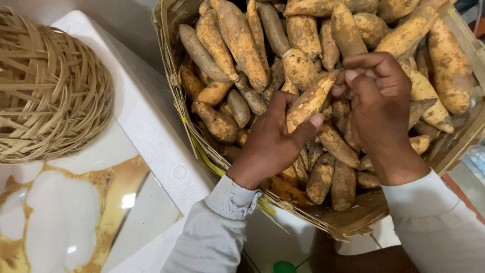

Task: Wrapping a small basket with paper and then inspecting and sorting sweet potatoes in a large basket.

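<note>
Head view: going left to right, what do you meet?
Woven basket → white foam box → left hand holding a sweet potato → right hand → far wall of the sweet potato crate.

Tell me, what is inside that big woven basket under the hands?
The basket is heaped with dirt-covered sweet potatoes. The left hand holds one sweet potato while the right hand picks at its tip. The pile hides the basket's bottom.

Quick count: two bare hands, left hand (270, 144) and right hand (379, 108). One big woven bamboo crate (174, 76), dirt-dusted orange sweet potatoes (242, 40) heaped inside, way too many to count, dozens easy. One round upturned wicker basket (48, 88) at left edge.
</note>
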